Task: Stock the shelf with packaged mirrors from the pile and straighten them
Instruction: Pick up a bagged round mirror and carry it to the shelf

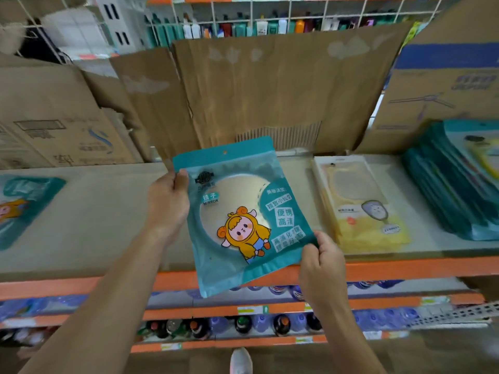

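I hold a teal packaged mirror with a cartoon sheep figure above the front of the pale shelf, tilted a little to the left. My left hand grips its upper left edge. My right hand pinches its lower right corner. A pile of teal mirror packs lies at the shelf's right end. Another teal mirror pack lies flat at the far left. A yellow and white packaged mirror lies flat just right of the held pack.
Brown cardboard boxes stand along the back of the shelf, with a larger box at the right. The shelf's orange front rail runs below the hands. Lower shelves hold bottles. A shoe shows at the bottom.
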